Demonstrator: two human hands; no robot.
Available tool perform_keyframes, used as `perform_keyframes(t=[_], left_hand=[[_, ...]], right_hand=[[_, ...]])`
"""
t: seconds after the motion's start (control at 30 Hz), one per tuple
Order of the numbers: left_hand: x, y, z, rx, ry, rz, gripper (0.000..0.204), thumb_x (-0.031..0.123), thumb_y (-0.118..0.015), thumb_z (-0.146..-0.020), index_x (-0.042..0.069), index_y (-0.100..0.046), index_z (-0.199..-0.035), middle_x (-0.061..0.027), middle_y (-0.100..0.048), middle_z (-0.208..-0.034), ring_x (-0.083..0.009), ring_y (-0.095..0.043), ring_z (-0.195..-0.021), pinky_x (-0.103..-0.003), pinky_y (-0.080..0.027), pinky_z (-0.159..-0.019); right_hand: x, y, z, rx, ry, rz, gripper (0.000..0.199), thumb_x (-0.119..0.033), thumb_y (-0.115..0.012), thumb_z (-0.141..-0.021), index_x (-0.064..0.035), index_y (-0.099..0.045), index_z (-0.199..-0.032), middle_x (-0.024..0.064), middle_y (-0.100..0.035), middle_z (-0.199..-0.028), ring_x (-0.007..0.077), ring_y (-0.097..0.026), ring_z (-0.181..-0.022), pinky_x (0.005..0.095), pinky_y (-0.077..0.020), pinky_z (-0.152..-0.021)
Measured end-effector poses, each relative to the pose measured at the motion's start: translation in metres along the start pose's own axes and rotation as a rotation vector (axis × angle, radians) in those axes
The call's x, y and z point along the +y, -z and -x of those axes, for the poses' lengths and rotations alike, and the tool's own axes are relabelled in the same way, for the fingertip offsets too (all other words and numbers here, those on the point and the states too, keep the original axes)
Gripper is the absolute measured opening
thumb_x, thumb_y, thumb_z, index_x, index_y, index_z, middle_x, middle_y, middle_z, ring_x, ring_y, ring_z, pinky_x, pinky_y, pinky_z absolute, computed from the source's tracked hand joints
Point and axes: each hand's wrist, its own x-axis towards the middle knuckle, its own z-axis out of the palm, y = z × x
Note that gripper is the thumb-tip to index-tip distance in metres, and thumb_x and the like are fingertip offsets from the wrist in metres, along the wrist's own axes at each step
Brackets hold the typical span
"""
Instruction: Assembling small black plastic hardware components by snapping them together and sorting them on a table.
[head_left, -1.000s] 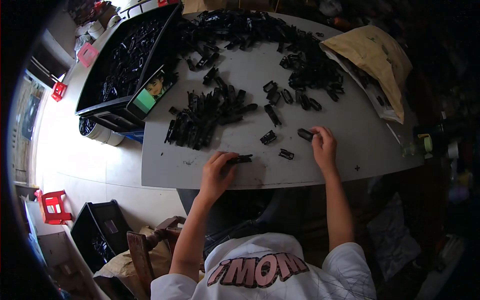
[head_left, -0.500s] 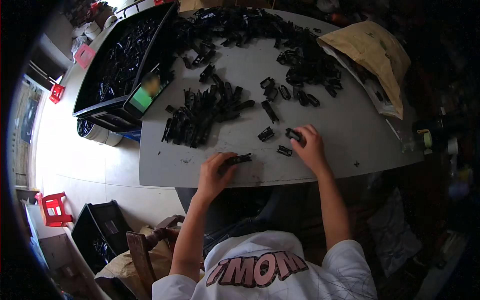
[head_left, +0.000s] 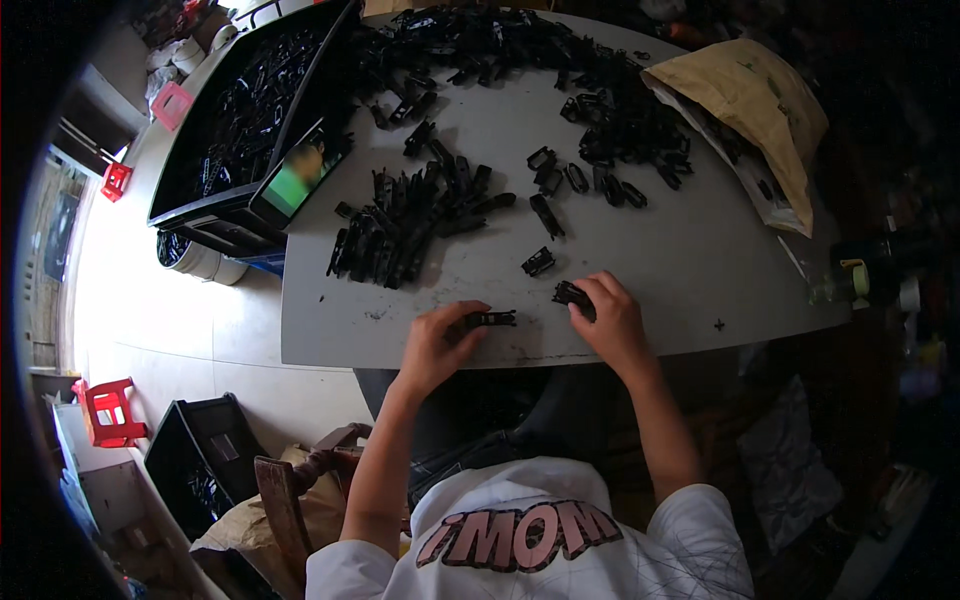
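Near the front edge of the table, my left hand [head_left: 436, 342] is closed round a slim black plastic part [head_left: 494, 319], whose forked end sticks out to the right. My right hand [head_left: 614, 318] has its fingers closed on a small black plastic clip-like piece [head_left: 573, 296] at the tabletop; whether a second piece is under the fingers I cannot tell. Just beyond, one loose black piece [head_left: 538, 262] lies by itself. A longer black part [head_left: 546, 216] rests farther off. To the left is a heap of long black parts [head_left: 400, 225].
More black parts [head_left: 630, 140] are piled along the table's back and right. A black crate [head_left: 215, 215] full of parts stands at the left, with a phone [head_left: 298, 178] leaning on it. An open brown paper sack [head_left: 750, 95] lies at the right edge of the grey table [head_left: 680, 270].
My right hand has come nearer and slightly left, with its fingers down where a loose piece lay. My left hand has shifted a little right, its part now pointing more level.
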Motion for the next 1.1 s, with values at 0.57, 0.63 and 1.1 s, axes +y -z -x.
perform_keyframes(t=[0.57,0.63,1.1], left_hand=[[0.009,-0.01,0.0,0.006,-0.021,-0.006,0.027,0.005,-0.065,-0.081,0.007,-0.063,-0.107,-0.0027,-0.057,-0.064,-0.0078,-0.05,-0.056,-0.025,-0.043,-0.055],[0.014,-0.01,-0.001,-0.01,0.038,-0.069,0.027,0.008,-0.067,-0.078,0.008,-0.063,-0.105,-0.0088,-0.059,-0.069,-0.0179,-0.054,-0.057,-0.029,-0.046,-0.058],[0.012,-0.012,0.0,0.013,0.046,-0.063,0.027,0.01,-0.067,-0.078,0.009,-0.064,-0.105,-0.01,-0.062,-0.072,-0.0191,-0.058,-0.059,-0.03,-0.047,-0.059]], right_hand=[[-0.008,-0.01,0.0,-0.033,0.117,0.168,0.03,-0.007,-0.069,-0.072,-0.0024,-0.06,-0.1,0.0105,-0.058,-0.095,0.0288,-0.059,-0.086,0.0374,-0.0503,-0.071],[-0.01,-0.015,0.003,0.037,0.208,0.321,0.034,-0.008,-0.069,-0.072,-0.0003,-0.059,-0.104,0.0097,-0.058,-0.097,0.0268,-0.058,-0.088,0.0369,-0.0492,-0.072],[-0.011,-0.023,0.007,0.143,0.141,0.223,0.043,-0.009,-0.069,-0.073,0.0006,-0.054,-0.112,0.0129,-0.054,-0.109,0.031,-0.055,-0.096,0.0396,-0.0467,-0.079]])
